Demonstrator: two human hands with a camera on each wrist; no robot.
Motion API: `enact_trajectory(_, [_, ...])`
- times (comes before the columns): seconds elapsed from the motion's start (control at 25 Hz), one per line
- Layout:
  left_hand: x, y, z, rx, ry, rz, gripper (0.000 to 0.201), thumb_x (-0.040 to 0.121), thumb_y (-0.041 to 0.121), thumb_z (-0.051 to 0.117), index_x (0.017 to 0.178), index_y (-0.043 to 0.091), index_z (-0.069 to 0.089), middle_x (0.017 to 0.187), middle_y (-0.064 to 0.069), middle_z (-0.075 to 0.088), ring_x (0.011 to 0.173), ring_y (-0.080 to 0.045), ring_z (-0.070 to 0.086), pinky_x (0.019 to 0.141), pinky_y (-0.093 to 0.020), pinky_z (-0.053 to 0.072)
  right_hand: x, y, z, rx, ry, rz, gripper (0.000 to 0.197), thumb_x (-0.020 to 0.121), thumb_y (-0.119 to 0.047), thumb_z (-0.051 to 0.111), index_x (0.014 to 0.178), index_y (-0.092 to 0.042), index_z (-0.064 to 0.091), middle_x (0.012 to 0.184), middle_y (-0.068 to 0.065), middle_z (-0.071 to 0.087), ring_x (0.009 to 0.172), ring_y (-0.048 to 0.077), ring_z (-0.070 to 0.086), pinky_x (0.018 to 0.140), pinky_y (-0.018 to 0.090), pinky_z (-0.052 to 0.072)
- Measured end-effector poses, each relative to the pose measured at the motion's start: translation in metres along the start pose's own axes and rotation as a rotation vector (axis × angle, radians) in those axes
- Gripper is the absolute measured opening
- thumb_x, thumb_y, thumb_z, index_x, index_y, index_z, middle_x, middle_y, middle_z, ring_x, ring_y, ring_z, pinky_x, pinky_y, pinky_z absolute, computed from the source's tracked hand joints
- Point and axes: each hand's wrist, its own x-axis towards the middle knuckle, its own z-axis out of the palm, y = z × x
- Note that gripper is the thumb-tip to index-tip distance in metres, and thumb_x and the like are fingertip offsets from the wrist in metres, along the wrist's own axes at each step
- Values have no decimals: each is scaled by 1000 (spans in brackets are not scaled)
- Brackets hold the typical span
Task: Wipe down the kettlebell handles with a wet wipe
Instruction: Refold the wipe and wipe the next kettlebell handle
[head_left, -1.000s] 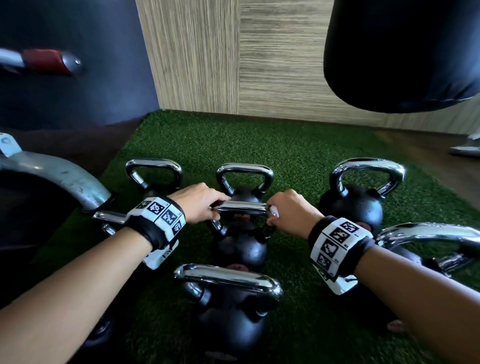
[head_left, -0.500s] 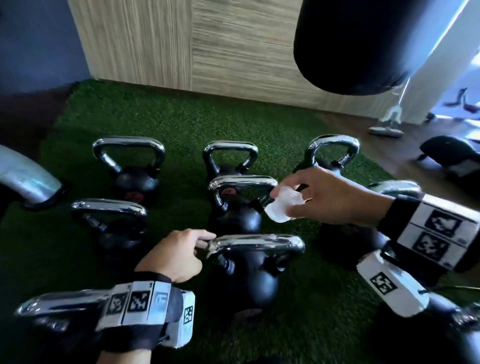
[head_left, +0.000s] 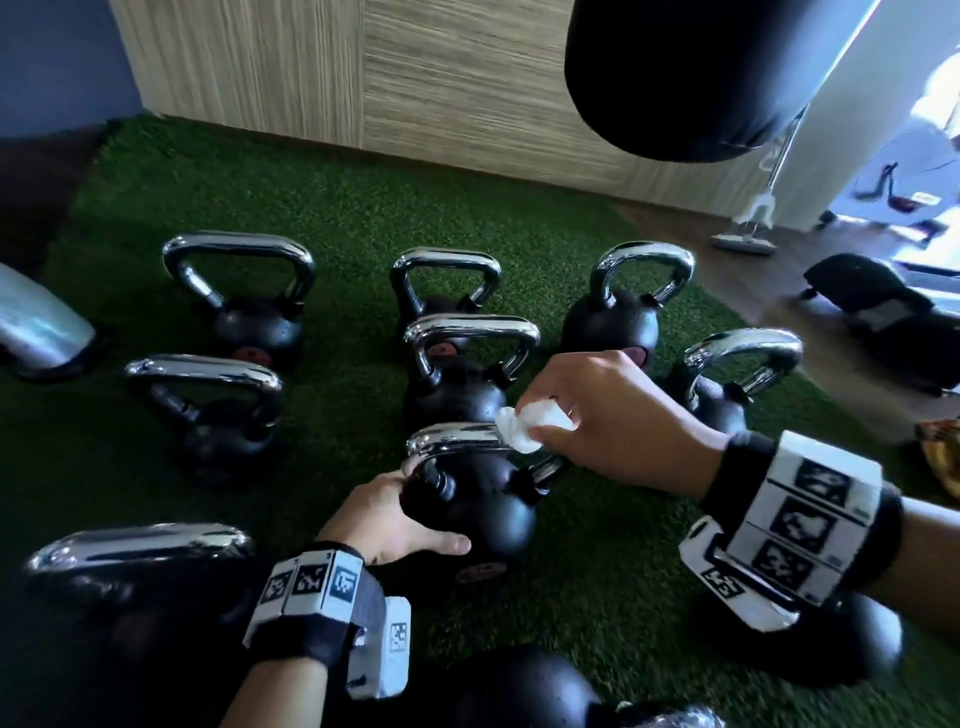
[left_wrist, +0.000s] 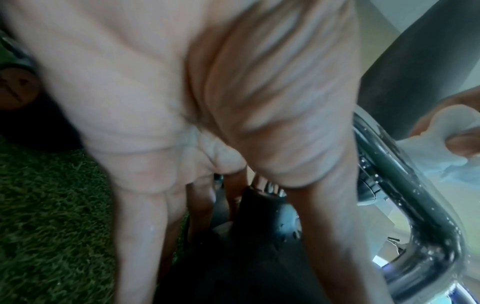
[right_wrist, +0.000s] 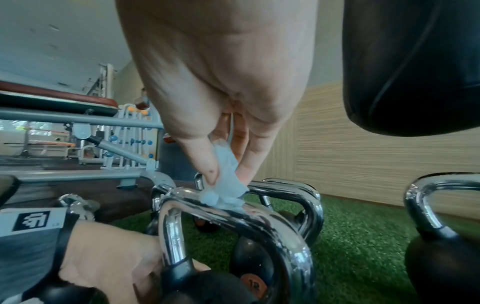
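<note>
Several black kettlebells with chrome handles stand on green turf (head_left: 322, 218). On the nearest centre kettlebell (head_left: 488, 514), my left hand (head_left: 395, 519) cups the left side of the black ball, thumb across its front. My right hand (head_left: 597, 415) pinches a crumpled white wet wipe (head_left: 524, 423) and presses it onto the right end of that kettlebell's handle (head_left: 452, 434). The right wrist view shows the wipe (right_wrist: 223, 185) between thumb and fingers, lying on the chrome bar (right_wrist: 233, 222), with the left hand (right_wrist: 109, 263) low at the handle's base. The left wrist view is blurred.
Other kettlebells stand right behind (head_left: 472, 332), to the left (head_left: 202, 374), the near left (head_left: 140, 545) and the right (head_left: 743, 353). A black punching bag (head_left: 701, 67) hangs above right. A grey bench leg (head_left: 41, 322) sits at the left, a wood-panel wall (head_left: 363, 78) behind.
Both hands left the middle kettlebell's handle. The left hand slid from the near handle's end down to its ball. The right hand brought the wipe down onto the near handle.
</note>
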Motion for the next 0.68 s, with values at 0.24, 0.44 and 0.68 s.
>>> enact_trajectory(0.24, [10,-3,11,-45,59,-74,103,43,69,90,135,40,53,133,16,62,121,-11,60,94,-19,44,8,10,22,-20,-122,-19,7,80,-21,69,83,-24,73,81,-12,59,80,14,63,75,27,52])
enact_trajectory(0.44, [17,-5,15,-73,64,-36,139,13,87,78,142,42,50,133,27,51,128,-3,53,109,-21,40,-3,26,16,-33,-133,38,32,69,-24,49,84,-12,75,85,8,71,83,30,68,76,40,58])
enact_trajectory(0.68, [13,-4,19,-193,103,-15,132,14,69,92,138,44,54,122,33,54,106,7,59,90,-29,60,-9,45,20,73,-31,11,14,73,-14,63,72,-21,75,73,0,68,74,18,63,74,31,52])
